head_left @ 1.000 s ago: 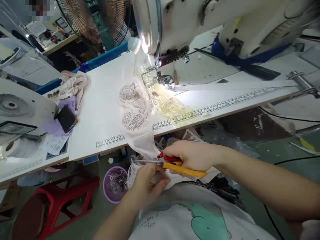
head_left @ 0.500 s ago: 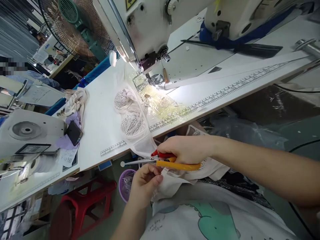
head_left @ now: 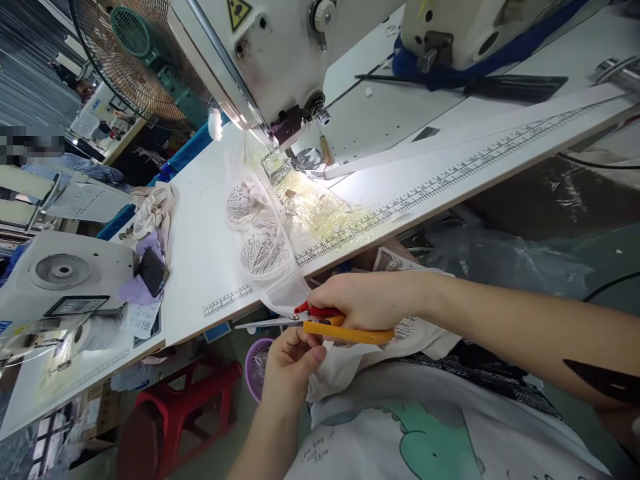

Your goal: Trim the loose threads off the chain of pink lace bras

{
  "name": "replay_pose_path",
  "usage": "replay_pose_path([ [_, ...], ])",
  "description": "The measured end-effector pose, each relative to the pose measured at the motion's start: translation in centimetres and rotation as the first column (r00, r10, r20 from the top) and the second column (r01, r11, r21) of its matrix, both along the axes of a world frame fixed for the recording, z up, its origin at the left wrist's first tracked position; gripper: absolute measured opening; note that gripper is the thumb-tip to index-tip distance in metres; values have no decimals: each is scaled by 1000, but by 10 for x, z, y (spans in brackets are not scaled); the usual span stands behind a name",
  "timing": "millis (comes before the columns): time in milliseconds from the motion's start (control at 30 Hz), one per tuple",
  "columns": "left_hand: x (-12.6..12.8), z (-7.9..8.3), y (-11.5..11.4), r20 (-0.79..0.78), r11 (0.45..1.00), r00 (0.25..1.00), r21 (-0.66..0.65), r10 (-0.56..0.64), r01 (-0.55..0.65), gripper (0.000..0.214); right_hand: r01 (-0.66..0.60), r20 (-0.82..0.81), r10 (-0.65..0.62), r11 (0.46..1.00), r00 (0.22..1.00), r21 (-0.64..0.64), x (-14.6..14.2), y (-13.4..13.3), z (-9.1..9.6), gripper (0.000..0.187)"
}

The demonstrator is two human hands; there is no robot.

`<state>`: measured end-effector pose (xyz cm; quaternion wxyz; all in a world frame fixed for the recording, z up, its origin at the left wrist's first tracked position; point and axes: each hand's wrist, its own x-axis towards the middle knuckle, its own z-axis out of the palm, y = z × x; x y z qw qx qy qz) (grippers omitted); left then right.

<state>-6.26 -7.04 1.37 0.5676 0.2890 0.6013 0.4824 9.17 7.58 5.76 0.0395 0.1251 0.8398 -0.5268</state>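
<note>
My right hand [head_left: 367,299] is closed around scissors [head_left: 350,331] with orange and red handles. Their blades point left, just above my left hand. My left hand [head_left: 293,363] pinches the edge of off-white fabric [head_left: 337,367] close under the scissors' pivot; its fingertips are partly hidden. A pale lace bra [head_left: 265,252] lies on the sewing table, its band hanging over the front edge near my right hand. More of the off-white lace fabric [head_left: 435,337] rests on my lap, beneath my right wrist.
A sewing machine [head_left: 280,60] stands above the bra, beside crinkled yellowish film [head_left: 325,213]. Printed rulers run along the table's edge [head_left: 425,207]. Left are another machine [head_left: 65,267], a phone [head_left: 153,272], and below, a red stool [head_left: 180,413] and purple bin [head_left: 256,377]. A person [head_left: 75,167] sits beyond.
The scissors and my right hand have shifted slightly left, so the blades reach further past my left fingers. My left hand keeps its pinch. The whole view has tilted a little.
</note>
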Motion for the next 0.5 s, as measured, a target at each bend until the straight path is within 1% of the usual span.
replay_pose_path([
  [100,0,-1,0,-34,1000,999,2,4,-4,29,-2,10,2,1000,1000,12,0,0,1,20],
  [167,-1,-2,-1,-29,1000,1000,5,7,-7,28,-3,2,3,1000,1000,25,0,-1,1,22],
  [267,-1,-4,-1,-8,999,1000,30,20,-20,27,9,-9,-9,1000,1000,25,-1,-1,1,20],
  [367,1,-3,-2,-41,998,999,52,26,-24,25,26,-9,-26,999,1000,23,-1,-2,1,21],
  [433,2,0,-3,-86,998,996,56,-23,28,26,39,-4,-39,999,999,24,-2,-3,0,23],
  [500,2,1,-5,-142,992,984,45,-110,118,26,54,-6,-54,998,999,23,-3,-5,-2,23],
])
